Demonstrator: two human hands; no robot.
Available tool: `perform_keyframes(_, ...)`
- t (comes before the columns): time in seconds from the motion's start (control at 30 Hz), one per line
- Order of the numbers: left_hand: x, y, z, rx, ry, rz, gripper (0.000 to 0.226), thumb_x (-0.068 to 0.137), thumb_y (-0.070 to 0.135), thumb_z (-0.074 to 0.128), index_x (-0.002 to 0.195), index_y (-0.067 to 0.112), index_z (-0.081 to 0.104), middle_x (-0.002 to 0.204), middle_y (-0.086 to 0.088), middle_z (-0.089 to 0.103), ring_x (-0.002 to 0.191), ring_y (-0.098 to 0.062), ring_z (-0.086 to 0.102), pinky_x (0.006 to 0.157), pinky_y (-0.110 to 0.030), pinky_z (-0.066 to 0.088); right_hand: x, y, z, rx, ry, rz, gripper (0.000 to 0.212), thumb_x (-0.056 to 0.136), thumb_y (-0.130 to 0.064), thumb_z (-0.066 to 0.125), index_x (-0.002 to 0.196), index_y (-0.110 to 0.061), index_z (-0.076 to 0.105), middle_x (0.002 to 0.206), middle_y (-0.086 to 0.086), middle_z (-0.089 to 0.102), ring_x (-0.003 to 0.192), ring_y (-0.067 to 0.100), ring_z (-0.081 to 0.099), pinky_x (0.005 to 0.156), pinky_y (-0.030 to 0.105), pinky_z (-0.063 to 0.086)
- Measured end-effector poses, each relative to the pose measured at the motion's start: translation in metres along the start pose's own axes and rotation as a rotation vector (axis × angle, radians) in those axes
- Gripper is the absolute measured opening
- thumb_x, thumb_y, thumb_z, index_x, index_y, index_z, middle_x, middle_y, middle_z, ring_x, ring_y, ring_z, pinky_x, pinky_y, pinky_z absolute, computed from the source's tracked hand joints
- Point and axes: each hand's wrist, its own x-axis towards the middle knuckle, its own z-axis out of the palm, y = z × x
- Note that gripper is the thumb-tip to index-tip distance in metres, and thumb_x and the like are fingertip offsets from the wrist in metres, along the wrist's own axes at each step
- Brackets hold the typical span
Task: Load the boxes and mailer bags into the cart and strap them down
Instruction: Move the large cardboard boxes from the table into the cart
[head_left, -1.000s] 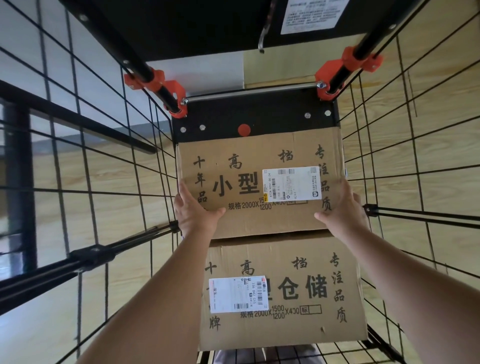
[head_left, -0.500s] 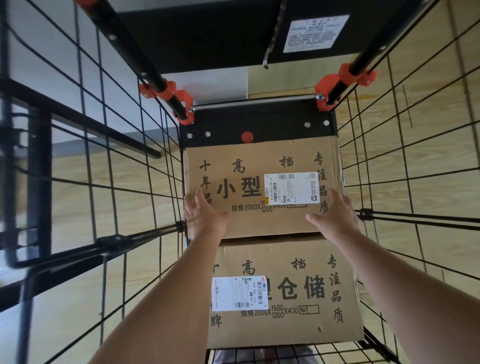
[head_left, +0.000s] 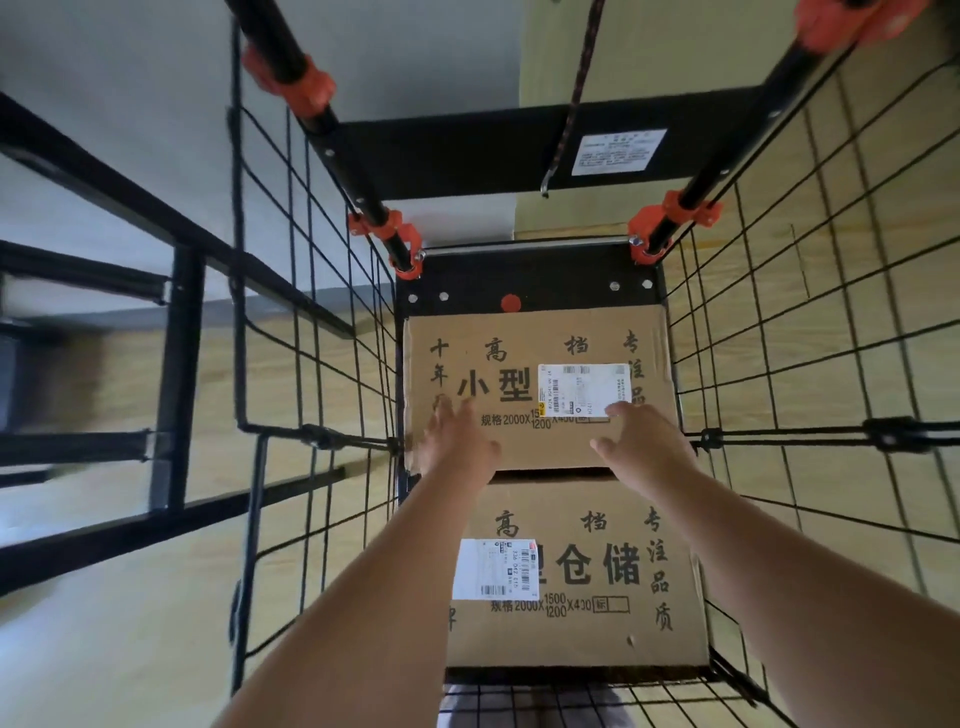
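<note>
Both boxes sit in the cart (head_left: 779, 434) — the far box (head_left: 545, 447) at 12 o'clock against the back plate (head_left: 530, 283), the near box (head_left: 587, 639) at 6 o'clock. The left hand (head_left: 457, 441) and right hand (head_left: 647, 441) spread flat over the far box's near edge, gripping nothing. Pressing evenly on both sides should seat it square. Blur hides whether the palms touch; no mailer bags show, and the hooked cord (head_left: 571, 104) is cut off at 12 o'clock
</note>
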Motion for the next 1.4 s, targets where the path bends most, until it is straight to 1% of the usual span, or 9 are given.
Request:
perform_keyframes(0.17,-0.049,0.016,-0.027,0.158,-0.018,0.116,0.061,0.092,0.02,0.057,0.148,0.021,0.032,0.151,-0.008,0.028,0.135,-0.026,0.033,0.109,-0.047,0.036,-0.042,-0.021,-0.026,-0.158,-0.004,-0.106,0.04,0.102,-0.032,0.049,0.138,-0.016,0.049,0.129,0.008,0.058,0.118,0.022,0.055,0.098,0.036,0.049)
perform_keyframes(0.37,-0.111,0.025,-0.069,0.146,0.039,0.129,0.048,0.091,0.014,0.055,0.138,0.017,0.044,0.136,-0.008,0.046,0.123,-0.026,0.045,0.103,-0.046,0.043,-0.099,-0.039,-0.056,-0.212,0.084,-0.154,0.029,0.1,-0.031,0.05,0.126,-0.021,0.058,0.112,0.002,0.064,0.092,0.014,0.057,0.083,0.034,0.055)
perform_keyframes(0.5,-0.151,0.024,-0.1,0.158,0.131,0.131,0.04,0.09,0.015,0.057,0.129,0.017,0.051,0.125,-0.009,0.053,0.115,-0.026,0.05,0.098,-0.045,0.047,-0.14,-0.056,-0.079,-0.189,0.096,-0.178,0.027,0.097,-0.018,0.05,0.121,-0.025,0.06,0.117,0.001,0.065,0.094,0.017,0.061,0.082,0.035,0.057)
perform_keyframes(0.6,-0.176,0.019,-0.12,0.113,0.165,0.146,0.044,0.088,0.018,0.059,0.132,0.02,0.051,0.126,-0.006,0.052,0.115,-0.024,0.049,0.098,-0.043,0.046,-0.168,-0.073,-0.099,-0.263,0.127,-0.232,0.026,0.096,-0.018,0.05,0.118,-0.026,0.061,0.108,0.0,0.066,0.092,0.019,0.062,0.079,0.035,0.055)
perform_keyframes(0.73,-0.206,0.013,-0.145,0.065,0.253,0.152,0.027,0.088,0.019,0.061,0.114,0.019,0.056,0.106,-0.001,0.056,0.095,-0.016,0.049,0.082,-0.032,0.05,-0.199,-0.101,-0.122,-0.309,0.141,-0.263,0.012,0.097,-0.021,0.053,0.102,-0.019,0.064,0.095,0.0,0.065,0.084,0.018,0.062,0.078,0.034,0.056)
perform_keyframes(0.87,-0.233,-0.001,-0.169,-0.056,0.36,0.161,0.028,0.089,0.016,0.058,0.117,0.021,0.058,0.109,0.001,0.058,0.098,-0.015,0.055,0.083,-0.034,0.055,-0.226,-0.127,-0.133,-0.305,0.165,-0.299,0.009,0.097,-0.024,0.052,0.097,-0.021,0.061,0.092,-0.002,0.066,0.081,0.017,0.062,0.078,0.035,0.056)
perform_keyframes(1.0,-0.256,-0.036,-0.19,-0.063,0.456,0.146,0.031,0.089,0.013,0.056,0.118,0.022,0.06,0.118,-0.002,0.059,0.105,-0.018,0.056,0.087,-0.038,0.055,-0.253,-0.148,-0.129,-0.359,0.269,-0.349,0.009,0.094,-0.025,0.058,0.101,-0.027,0.061,0.086,-0.006,0.062,0.077,0.014,0.059,0.064,0.028,0.049)
perform_keyframes(1.2,-0.287,-0.119,-0.215,-0.063,0.457,0.104,0.042,0.09,0.006,0.05,0.13,0.02,0.056,0.132,-0.005,0.053,0.114,-0.023,0.054,0.09,-0.04,0.053,-0.296,-0.192,-0.102,-0.402,0.334,-0.39,0.02,0.09,-0.015,0.058,0.105,-0.028,0.063,0.086,-0.006,0.062,0.077,0.016,0.058,0.062,0.027,0.045)
perform_keyframes(1.4,-0.316,-0.203,-0.232,-0.098,0.484,0.052,0.042,0.09,0.011,0.048,0.13,0.021,0.055,0.126,-0.005,0.051,0.115,-0.026,0.049,0.093,-0.043,0.049,-0.345,-0.253,-0.06,-0.416,0.359,-0.496,0.007,0.093,-0.023,0.058,0.096,-0.027,0.062,0.082,-0.007,0.062,0.071,0.01,0.057,0.052,0.026,0.038)
